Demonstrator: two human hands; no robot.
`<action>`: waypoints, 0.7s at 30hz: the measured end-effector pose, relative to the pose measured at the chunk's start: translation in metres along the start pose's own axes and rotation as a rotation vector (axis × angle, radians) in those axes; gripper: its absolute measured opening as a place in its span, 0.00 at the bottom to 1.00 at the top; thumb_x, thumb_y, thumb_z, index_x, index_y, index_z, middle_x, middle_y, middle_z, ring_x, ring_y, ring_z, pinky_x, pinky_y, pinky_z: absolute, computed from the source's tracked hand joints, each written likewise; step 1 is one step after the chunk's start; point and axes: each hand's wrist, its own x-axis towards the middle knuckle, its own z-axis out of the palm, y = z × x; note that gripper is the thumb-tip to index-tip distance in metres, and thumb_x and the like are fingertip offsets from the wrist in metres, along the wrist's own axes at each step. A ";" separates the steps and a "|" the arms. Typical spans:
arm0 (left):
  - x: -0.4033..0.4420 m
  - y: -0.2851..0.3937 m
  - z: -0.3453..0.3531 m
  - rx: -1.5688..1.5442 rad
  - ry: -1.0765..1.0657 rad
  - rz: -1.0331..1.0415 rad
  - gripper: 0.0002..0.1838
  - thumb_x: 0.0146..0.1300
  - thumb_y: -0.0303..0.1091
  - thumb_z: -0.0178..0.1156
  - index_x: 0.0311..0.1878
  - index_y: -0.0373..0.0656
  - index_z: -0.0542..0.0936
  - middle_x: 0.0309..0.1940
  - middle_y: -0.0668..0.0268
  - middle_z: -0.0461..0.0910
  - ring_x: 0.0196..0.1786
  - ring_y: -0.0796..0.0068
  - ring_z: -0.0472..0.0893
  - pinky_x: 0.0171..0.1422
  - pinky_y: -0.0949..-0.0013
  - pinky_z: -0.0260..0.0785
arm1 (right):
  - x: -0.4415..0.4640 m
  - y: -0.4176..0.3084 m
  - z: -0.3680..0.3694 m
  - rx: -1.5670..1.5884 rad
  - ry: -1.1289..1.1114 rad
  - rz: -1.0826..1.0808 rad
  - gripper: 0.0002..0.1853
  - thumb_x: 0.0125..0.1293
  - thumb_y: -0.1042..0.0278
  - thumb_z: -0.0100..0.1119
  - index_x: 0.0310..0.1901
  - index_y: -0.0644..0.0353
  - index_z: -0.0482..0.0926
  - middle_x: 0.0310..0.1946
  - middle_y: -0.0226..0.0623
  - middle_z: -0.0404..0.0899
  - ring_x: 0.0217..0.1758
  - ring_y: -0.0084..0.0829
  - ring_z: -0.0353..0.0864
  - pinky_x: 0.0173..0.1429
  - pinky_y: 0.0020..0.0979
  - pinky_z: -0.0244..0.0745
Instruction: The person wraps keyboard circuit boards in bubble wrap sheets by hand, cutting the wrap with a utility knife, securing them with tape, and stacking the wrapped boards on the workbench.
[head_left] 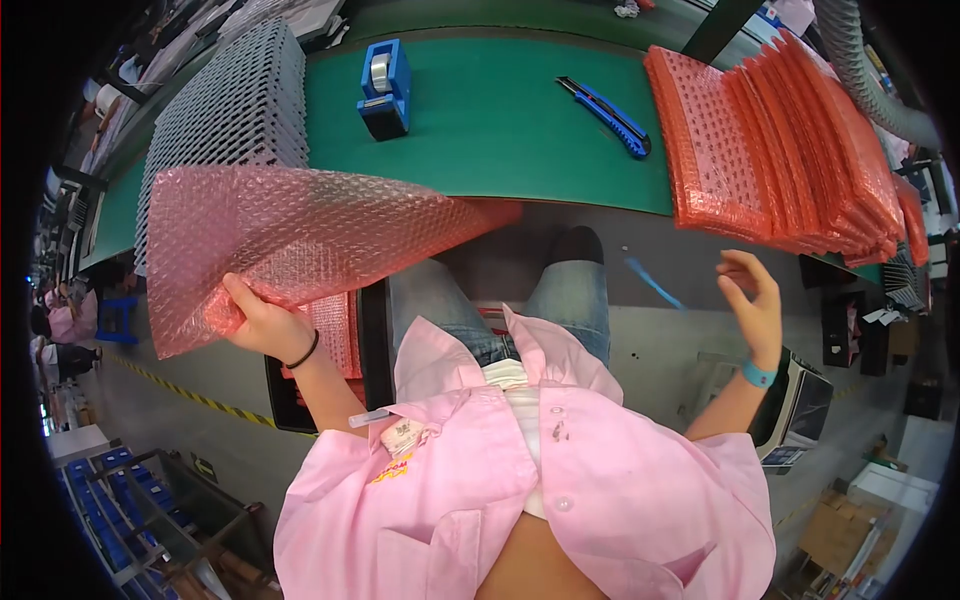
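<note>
My left hand grips a pink bubble-wrap bag by its lower left part, thumb on top. The sheet stretches to the right across the table's front edge, its far tip blurred. My right hand is raised in the air on the right, fingers apart and slightly curled, holding nothing. A stack of red bubble-wrap bags on the table is the nearest thing to it. To the hand's left, a thin blue strip shows against the floor; whether it lies there or is in the air I cannot tell.
On the green table are a blue tape dispenser, a blue utility knife and a stack of grey perforated trays. A black bin with red bubble wrap stands below my left arm. A grey hose hangs at upper right.
</note>
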 end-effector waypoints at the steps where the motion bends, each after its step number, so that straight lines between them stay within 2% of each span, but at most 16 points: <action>1: -0.001 0.002 -0.002 -0.031 -0.028 -0.038 0.05 0.71 0.32 0.59 0.40 0.46 0.72 0.31 0.70 0.76 0.29 0.82 0.73 0.35 0.81 0.67 | -0.003 -0.005 -0.004 0.050 0.002 0.014 0.20 0.58 0.79 0.61 0.54 0.64 0.80 0.40 0.37 0.83 0.43 0.27 0.80 0.54 0.26 0.75; 3: -0.003 0.007 -0.004 -0.091 -0.087 -0.120 0.05 0.70 0.32 0.59 0.41 0.47 0.72 0.31 0.70 0.77 0.29 0.82 0.74 0.34 0.80 0.68 | -0.008 -0.011 -0.010 0.145 0.006 0.049 0.21 0.56 0.79 0.62 0.54 0.64 0.80 0.39 0.37 0.84 0.42 0.27 0.81 0.53 0.27 0.75; 4: -0.014 0.023 0.008 -0.097 -0.083 -0.125 0.05 0.71 0.34 0.58 0.42 0.47 0.72 0.32 0.69 0.77 0.29 0.81 0.75 0.32 0.79 0.69 | -0.007 -0.014 0.002 0.166 -0.074 0.048 0.22 0.55 0.79 0.63 0.55 0.63 0.80 0.41 0.38 0.83 0.44 0.27 0.81 0.53 0.26 0.75; 5: -0.031 0.040 0.022 -0.104 -0.077 -0.130 0.05 0.72 0.35 0.57 0.42 0.48 0.72 0.33 0.69 0.77 0.30 0.80 0.75 0.31 0.78 0.69 | -0.005 -0.023 0.020 0.134 -0.176 0.026 0.28 0.53 0.76 0.66 0.59 0.63 0.77 0.45 0.40 0.83 0.47 0.30 0.81 0.54 0.29 0.75; 6: -0.048 0.043 0.020 -0.090 -0.169 -0.152 0.05 0.73 0.37 0.54 0.44 0.49 0.72 0.36 0.66 0.78 0.33 0.77 0.77 0.36 0.76 0.72 | -0.005 -0.035 0.047 0.221 -0.221 -0.043 0.34 0.52 0.73 0.69 0.64 0.62 0.73 0.50 0.41 0.82 0.51 0.32 0.80 0.56 0.32 0.75; 7: -0.072 0.037 0.014 -0.055 -0.267 -0.058 0.04 0.72 0.33 0.56 0.44 0.46 0.71 0.35 0.67 0.77 0.33 0.77 0.75 0.37 0.75 0.69 | -0.006 -0.048 0.078 0.309 -0.265 -0.113 0.40 0.50 0.70 0.72 0.68 0.61 0.68 0.54 0.42 0.80 0.55 0.35 0.80 0.59 0.34 0.74; 8: -0.089 0.032 0.005 -0.020 -0.366 0.037 0.05 0.70 0.29 0.57 0.43 0.44 0.70 0.33 0.68 0.75 0.32 0.77 0.73 0.38 0.74 0.67 | -0.006 -0.055 0.107 0.387 -0.351 -0.228 0.52 0.47 0.65 0.76 0.74 0.58 0.58 0.66 0.44 0.71 0.66 0.39 0.74 0.64 0.39 0.70; 9: -0.081 0.057 0.003 -0.073 -0.892 -0.385 0.07 0.66 0.26 0.59 0.46 0.43 0.73 0.37 0.66 0.76 0.35 0.74 0.75 0.41 0.72 0.69 | -0.006 -0.067 0.124 0.364 -0.451 -0.335 0.56 0.46 0.62 0.77 0.76 0.59 0.54 0.73 0.45 0.61 0.72 0.42 0.67 0.69 0.40 0.66; 10: -0.071 0.079 0.006 -0.123 -1.405 -0.823 0.11 0.63 0.23 0.61 0.49 0.41 0.76 0.41 0.63 0.78 0.39 0.71 0.77 0.44 0.70 0.71 | -0.007 -0.073 0.142 0.404 -0.471 -0.470 0.56 0.45 0.62 0.78 0.75 0.62 0.54 0.73 0.47 0.58 0.72 0.43 0.65 0.70 0.40 0.65; 11: -0.077 0.078 0.016 -0.123 -1.409 -0.821 0.11 0.63 0.23 0.61 0.49 0.41 0.76 0.41 0.63 0.78 0.39 0.71 0.77 0.44 0.70 0.71 | -0.009 -0.082 0.159 0.469 -0.514 -0.533 0.54 0.47 0.65 0.77 0.74 0.63 0.54 0.72 0.48 0.60 0.70 0.44 0.68 0.68 0.39 0.67; 13: -0.097 0.076 0.044 -0.416 -1.804 0.015 0.14 0.53 0.20 0.66 0.45 0.38 0.84 0.47 0.56 0.82 0.43 0.64 0.81 0.50 0.64 0.74 | -0.012 -0.088 0.169 0.535 -0.552 -0.595 0.52 0.49 0.67 0.75 0.74 0.64 0.54 0.71 0.49 0.62 0.67 0.44 0.71 0.67 0.39 0.69; 14: -0.095 0.067 0.035 -0.418 -1.806 0.020 0.14 0.53 0.20 0.66 0.45 0.38 0.84 0.47 0.56 0.82 0.43 0.64 0.81 0.50 0.64 0.74 | -0.010 -0.087 0.170 0.515 -0.544 -0.633 0.47 0.48 0.70 0.72 0.70 0.63 0.59 0.66 0.48 0.66 0.63 0.44 0.73 0.64 0.38 0.70; 16: -0.082 0.021 -0.013 -0.181 -1.728 -0.582 0.16 0.49 0.24 0.68 0.44 0.39 0.84 0.48 0.55 0.81 0.46 0.60 0.80 0.53 0.64 0.73 | -0.009 -0.084 0.172 0.477 -0.527 -0.703 0.36 0.46 0.77 0.66 0.62 0.62 0.69 0.56 0.44 0.74 0.54 0.43 0.77 0.57 0.37 0.73; 18: -0.060 -0.022 -0.057 0.076 -1.546 -1.164 0.19 0.45 0.27 0.71 0.44 0.39 0.84 0.50 0.55 0.79 0.48 0.56 0.79 0.56 0.63 0.73 | -0.010 -0.082 0.172 0.438 -0.509 -0.764 0.29 0.44 0.83 0.60 0.54 0.60 0.78 0.47 0.40 0.82 0.45 0.42 0.82 0.51 0.35 0.76; 20: -0.020 -0.069 -0.021 -0.542 -1.968 -0.232 0.32 0.41 0.30 0.74 0.55 0.39 0.81 0.65 0.52 0.70 0.62 0.55 0.74 0.65 0.60 0.68 | -0.012 -0.082 0.173 0.459 -0.540 -0.770 0.26 0.44 0.83 0.61 0.50 0.61 0.79 0.44 0.39 0.83 0.42 0.41 0.81 0.49 0.35 0.75; 21: -0.026 -0.050 -0.014 -0.546 -1.976 -0.235 0.32 0.41 0.30 0.74 0.55 0.39 0.81 0.65 0.52 0.70 0.62 0.55 0.74 0.65 0.60 0.68 | -0.012 -0.083 0.173 0.480 -0.577 -0.781 0.23 0.44 0.82 0.62 0.47 0.61 0.80 0.40 0.37 0.83 0.39 0.39 0.80 0.48 0.35 0.75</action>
